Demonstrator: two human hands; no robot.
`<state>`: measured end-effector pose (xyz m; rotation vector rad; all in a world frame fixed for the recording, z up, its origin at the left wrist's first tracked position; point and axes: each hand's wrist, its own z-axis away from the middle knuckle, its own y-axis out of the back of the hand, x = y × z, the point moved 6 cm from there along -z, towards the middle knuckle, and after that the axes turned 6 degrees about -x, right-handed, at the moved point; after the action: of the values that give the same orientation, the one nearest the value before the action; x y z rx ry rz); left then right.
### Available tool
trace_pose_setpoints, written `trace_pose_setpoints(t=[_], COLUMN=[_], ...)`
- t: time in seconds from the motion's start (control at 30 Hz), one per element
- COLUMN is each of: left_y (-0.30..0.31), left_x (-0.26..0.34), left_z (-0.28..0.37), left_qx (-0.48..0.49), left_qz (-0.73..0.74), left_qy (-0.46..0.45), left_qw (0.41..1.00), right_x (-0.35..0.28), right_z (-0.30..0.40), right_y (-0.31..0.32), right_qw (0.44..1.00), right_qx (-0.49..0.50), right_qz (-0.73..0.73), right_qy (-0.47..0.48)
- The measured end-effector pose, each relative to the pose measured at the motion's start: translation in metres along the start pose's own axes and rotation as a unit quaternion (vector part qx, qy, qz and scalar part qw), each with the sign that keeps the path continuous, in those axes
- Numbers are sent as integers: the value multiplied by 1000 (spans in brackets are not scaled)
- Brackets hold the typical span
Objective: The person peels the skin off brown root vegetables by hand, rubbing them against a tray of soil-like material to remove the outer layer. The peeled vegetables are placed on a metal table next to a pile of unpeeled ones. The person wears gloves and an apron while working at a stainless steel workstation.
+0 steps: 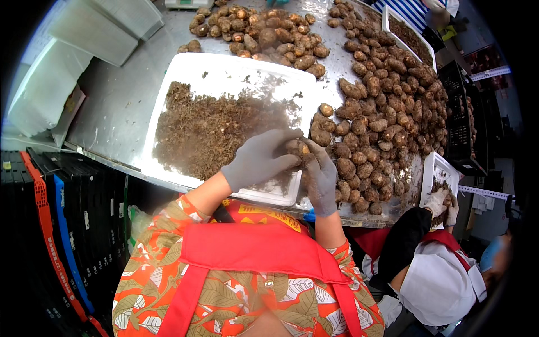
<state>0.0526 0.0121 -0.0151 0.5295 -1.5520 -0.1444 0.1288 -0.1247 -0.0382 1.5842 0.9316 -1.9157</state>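
Note:
My left hand (pixel 265 158), in a grey glove, is closed around a small brown taro corm (pixel 294 147) above the right part of a white foam tray (pixel 236 61). My right hand (pixel 322 177), gloved and dirt-stained, grips the same corm from the other side; the fingers hide much of it. Brown fibrous peelings and soil (pixel 210 126) cover much of the tray floor. Right of my hands lies a large heap of hairy taro corms (pixel 379 122). Behind the tray is another pile of corms (pixel 269 33), some with pale cut spots.
White foam boxes (pixel 92 29) stand at the back left of the metal table (pixel 113 101). Black, red and blue crates (pixel 63 236) are stacked at lower left. At right, a co-worker's gloved hands (pixel 440 204) are over a smaller foam tray (pixel 452 168). Black crates (pixel 459 122) stand beyond the heap.

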Motion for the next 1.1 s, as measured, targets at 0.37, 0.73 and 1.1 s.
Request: trace_pose_setpoints(t=[0.37, 0.73, 1.1], left_y=[8, 21, 11], left_x=[2, -7, 16], left_z=[-12, -3, 3], left_qx=[20, 117, 123], left_qz=[-175, 33, -38], left_qy=[-19, -64, -150], left_qw=[984, 990, 980], right_x=[-2, 5, 7], right_z=[-1, -12, -11], right_y=[-19, -16, -19], right_qw=[995, 978, 984], right_qx=[89, 84, -31], right_qz=[-6, -188, -176], right_qy=[-37, -38, -7])
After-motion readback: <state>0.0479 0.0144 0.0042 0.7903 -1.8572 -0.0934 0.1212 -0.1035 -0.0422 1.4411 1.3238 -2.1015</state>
